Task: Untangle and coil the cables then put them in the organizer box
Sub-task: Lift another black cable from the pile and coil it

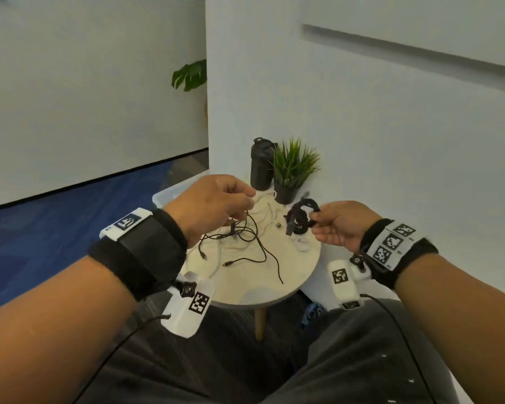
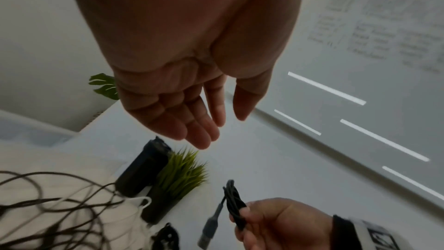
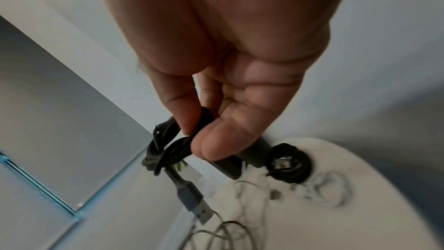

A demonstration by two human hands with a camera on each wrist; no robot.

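Note:
My right hand pinches a small coiled dark grey USB cable between thumb and fingers, held above the table's right side; its plug hangs below the coil. My left hand hovers over the tangle of thin black cables, fingers relaxed and holding nothing. White cables lie mixed under the black ones. A second coiled black cable and a small white coil lie on the table below my right hand. The clear organizer box sits behind my left hand, mostly hidden.
The small round white table stands against a white wall. A black bottle and a potted green plant stand at its far edge. Blue carpet lies to the left; my knees are below the table's near edge.

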